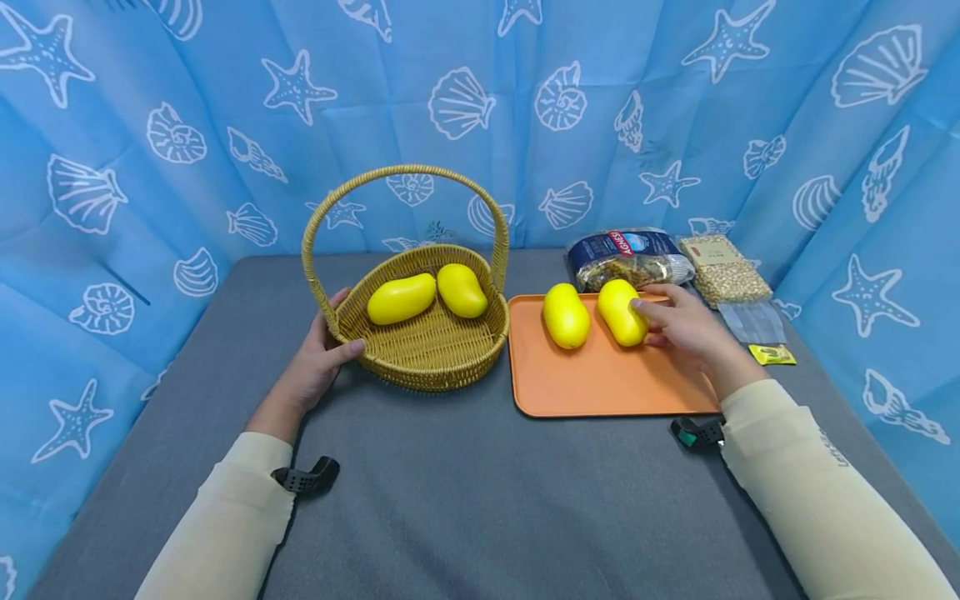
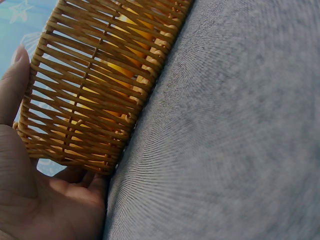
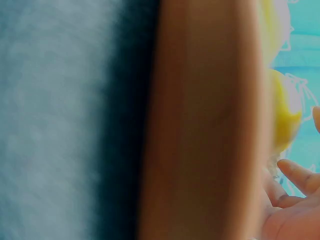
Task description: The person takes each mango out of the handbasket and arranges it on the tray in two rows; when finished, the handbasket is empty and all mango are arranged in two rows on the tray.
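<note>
A wicker basket (image 1: 431, 367) with a tall arched handle stands on the left half of the table, and two yellow mangoes (image 1: 402, 299) lie inside. My left hand (image 1: 318, 362) holds the basket's left end, thumb at the front rim and fingers round the outer side. In the left wrist view the woven wall (image 2: 95, 85) fills the upper left beside the thumb. On an orange tray (image 1: 585, 392) lie two more mangoes, a left one (image 1: 566, 317) and a right one (image 1: 622, 312). My right hand (image 1: 686, 329) is at the right mango's side, fingers spread and thumb tip overlapping it.
Behind the tray lies a dark blue pasta bag (image 1: 630, 257). A bag of pale grains (image 1: 723, 271), a grey packet (image 1: 752, 322) and a small yellow packet (image 1: 772, 355) lie to the right. A blue seashell-patterned curtain (image 1: 480, 117) closes off the back.
</note>
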A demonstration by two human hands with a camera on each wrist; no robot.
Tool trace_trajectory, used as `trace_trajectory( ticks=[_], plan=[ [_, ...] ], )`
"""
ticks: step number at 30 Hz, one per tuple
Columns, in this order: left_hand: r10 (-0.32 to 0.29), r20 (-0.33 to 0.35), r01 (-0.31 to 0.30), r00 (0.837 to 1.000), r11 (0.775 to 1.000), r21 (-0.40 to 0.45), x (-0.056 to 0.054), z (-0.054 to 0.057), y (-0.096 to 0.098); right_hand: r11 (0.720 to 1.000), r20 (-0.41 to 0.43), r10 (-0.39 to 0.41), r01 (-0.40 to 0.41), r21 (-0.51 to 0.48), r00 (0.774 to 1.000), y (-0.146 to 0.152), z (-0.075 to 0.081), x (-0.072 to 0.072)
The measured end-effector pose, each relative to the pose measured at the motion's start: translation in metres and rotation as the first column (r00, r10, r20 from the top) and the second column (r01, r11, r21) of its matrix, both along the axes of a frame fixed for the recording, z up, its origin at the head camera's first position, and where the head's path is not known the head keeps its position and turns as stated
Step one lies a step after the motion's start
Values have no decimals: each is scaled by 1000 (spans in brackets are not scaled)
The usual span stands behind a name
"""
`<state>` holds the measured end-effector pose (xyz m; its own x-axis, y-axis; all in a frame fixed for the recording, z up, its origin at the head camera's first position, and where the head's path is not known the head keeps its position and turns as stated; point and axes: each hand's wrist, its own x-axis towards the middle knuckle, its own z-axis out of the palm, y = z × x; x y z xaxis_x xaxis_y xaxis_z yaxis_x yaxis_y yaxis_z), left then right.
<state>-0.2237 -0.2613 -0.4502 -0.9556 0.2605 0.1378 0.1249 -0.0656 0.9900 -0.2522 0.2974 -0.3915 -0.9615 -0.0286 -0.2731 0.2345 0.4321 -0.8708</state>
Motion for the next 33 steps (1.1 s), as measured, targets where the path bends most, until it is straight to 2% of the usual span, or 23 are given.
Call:
trace_trajectory(
  ticks=[7,13,16,18,21,23,25,29,33],
  plan=[
    [4,1,-4,1000,1000,2,0,0,0,1000,-87,-28,28,-3,996,-1,15,5],
    [5,-5,-5,1000,1000,-3,0,0,0,998,-177,-57,52,-32,983,-6,34,10],
    [3,-6,-3,1000,1000,-3,1,1,0,996,-218,-64,50,-70,974,-9,41,13],
    [2,-6,-2,1000,1000,-4,1,1,0,990,-243,-47,12,-143,969,-11,46,16],
    [0,-8,0,1000,1000,-6,1,1,0,945,-272,-10,-80,-317,962,-15,53,21],
    [0,-9,0,1000,1000,-7,1,1,0,892,-290,26,-153,-425,957,-18,56,24],
    [-1,-9,1,1000,1000,-4,1,1,0,844,-311,58,-213,-493,949,-23,58,26],
    [-1,-6,1,1000,1000,1,1,1,0,788,-353,117,-303,-536,928,-34,60,30],
    [0,2,0,1000,1000,2,1,2,1,770,-382,139,-342,-538,914,-49,62,32]
  ],
)
